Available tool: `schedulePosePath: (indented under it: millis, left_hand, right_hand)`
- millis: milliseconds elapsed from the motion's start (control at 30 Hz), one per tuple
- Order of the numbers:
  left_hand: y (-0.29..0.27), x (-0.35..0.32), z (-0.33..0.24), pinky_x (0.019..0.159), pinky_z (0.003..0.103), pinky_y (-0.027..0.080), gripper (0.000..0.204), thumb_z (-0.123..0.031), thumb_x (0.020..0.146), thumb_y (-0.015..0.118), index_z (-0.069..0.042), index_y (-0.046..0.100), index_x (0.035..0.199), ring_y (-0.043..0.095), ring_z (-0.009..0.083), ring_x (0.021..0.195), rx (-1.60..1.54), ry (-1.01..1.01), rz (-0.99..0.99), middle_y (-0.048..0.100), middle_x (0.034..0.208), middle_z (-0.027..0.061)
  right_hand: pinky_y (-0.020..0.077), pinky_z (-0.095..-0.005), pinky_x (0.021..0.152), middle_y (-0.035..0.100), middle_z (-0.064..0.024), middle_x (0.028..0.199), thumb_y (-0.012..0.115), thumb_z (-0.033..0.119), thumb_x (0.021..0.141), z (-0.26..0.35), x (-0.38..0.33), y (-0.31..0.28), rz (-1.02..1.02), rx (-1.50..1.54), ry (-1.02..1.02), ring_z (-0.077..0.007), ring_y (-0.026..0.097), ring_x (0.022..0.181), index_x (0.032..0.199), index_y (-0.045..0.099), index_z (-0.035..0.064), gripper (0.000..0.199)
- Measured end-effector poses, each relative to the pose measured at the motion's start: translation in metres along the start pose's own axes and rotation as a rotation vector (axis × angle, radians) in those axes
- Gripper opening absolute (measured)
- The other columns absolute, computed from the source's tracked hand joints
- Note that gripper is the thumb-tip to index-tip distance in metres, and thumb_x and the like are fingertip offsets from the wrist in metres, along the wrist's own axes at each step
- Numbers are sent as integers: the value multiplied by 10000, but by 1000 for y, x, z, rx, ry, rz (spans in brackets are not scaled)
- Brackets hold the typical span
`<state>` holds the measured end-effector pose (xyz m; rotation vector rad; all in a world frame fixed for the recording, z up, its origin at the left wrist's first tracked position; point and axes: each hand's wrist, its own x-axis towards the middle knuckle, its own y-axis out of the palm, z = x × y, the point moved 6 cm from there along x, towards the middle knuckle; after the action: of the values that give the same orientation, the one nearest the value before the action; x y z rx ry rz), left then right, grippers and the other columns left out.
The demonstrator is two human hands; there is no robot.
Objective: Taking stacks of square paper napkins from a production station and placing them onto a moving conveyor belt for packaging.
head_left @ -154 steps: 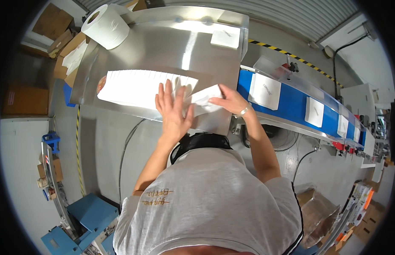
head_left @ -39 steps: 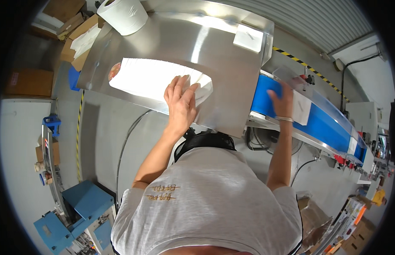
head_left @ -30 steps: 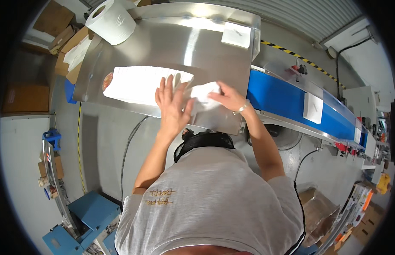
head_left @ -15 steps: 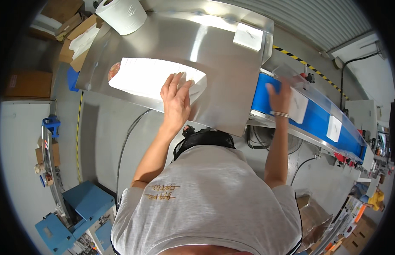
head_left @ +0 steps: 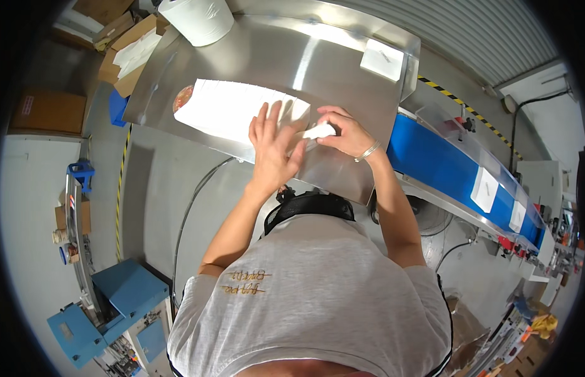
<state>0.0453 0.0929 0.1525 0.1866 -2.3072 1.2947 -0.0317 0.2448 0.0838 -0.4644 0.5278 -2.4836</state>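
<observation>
White packets (head_left: pixel 232 108) on a metal table (head_left: pixel 349 81) beside a blue belt (head_left: pixel 430 151)
Left hand (head_left: pixel 273 141), fingers spread, lies on their row; right hand (head_left: pixel 340 131) pinches one packet (head_left: pixel 319 131), seemingly bent, partly hidden. Top edge crops a white roll (head_left: pixel 197 20).

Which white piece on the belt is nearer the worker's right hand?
The left piece, closer to the steel table; the other piece lies farther along the belt.
</observation>
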Motion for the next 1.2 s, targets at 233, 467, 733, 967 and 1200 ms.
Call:
schedulePosePath:
  millis: [233,467,733,967,1200]
  left_hand:
    - [-5,4,28,997,476,332,327,44,768,600,-86,649,1065,427,386,1194,28,-108,-47,513,1244,180]
    - [-3,4,28,1005,461,317,324,62,747,602,-92,667,1024,419,360,1211,-23,-102,-65,522,1254,138]
    - [0,-1,25,1074,528,157,308,40,714,605,-134,690,954,311,389,1312,-11,-99,13,448,1336,154]
    - [-5,8,31,1079,526,168,434,-34,759,634,-96,585,1185,276,414,1321,12,-127,39,376,1386,218]
    - [-14,3,45,999,466,345,322,51,752,608,-54,657,1053,425,375,1211,19,-123,-55,515,1256,177]
  right_hand:
    - [458,-278,671,617,-43,811,631,277,881,-70,-87,-71,-567,72,549,-102,521,739,958,590,9,282]
    - [482,-393,763,637,-190,981,660,464,787,-124,-205,-196,-920,-986,810,-354,606,835,1130,569,27,563]
    - [439,-358,941,499,-123,1304,729,241,760,-11,-39,-49,-119,-118,272,-260,467,1214,1262,512,85,569]
    - [449,-305,891,559,-86,1173,688,183,824,-17,3,7,14,32,169,-166,480,1130,1190,512,37,432]
    - [362,-303,536,432,-13,636,635,305,876,-109,-137,-110,-777,-107,670,-117,387,614,778,509,40,310]
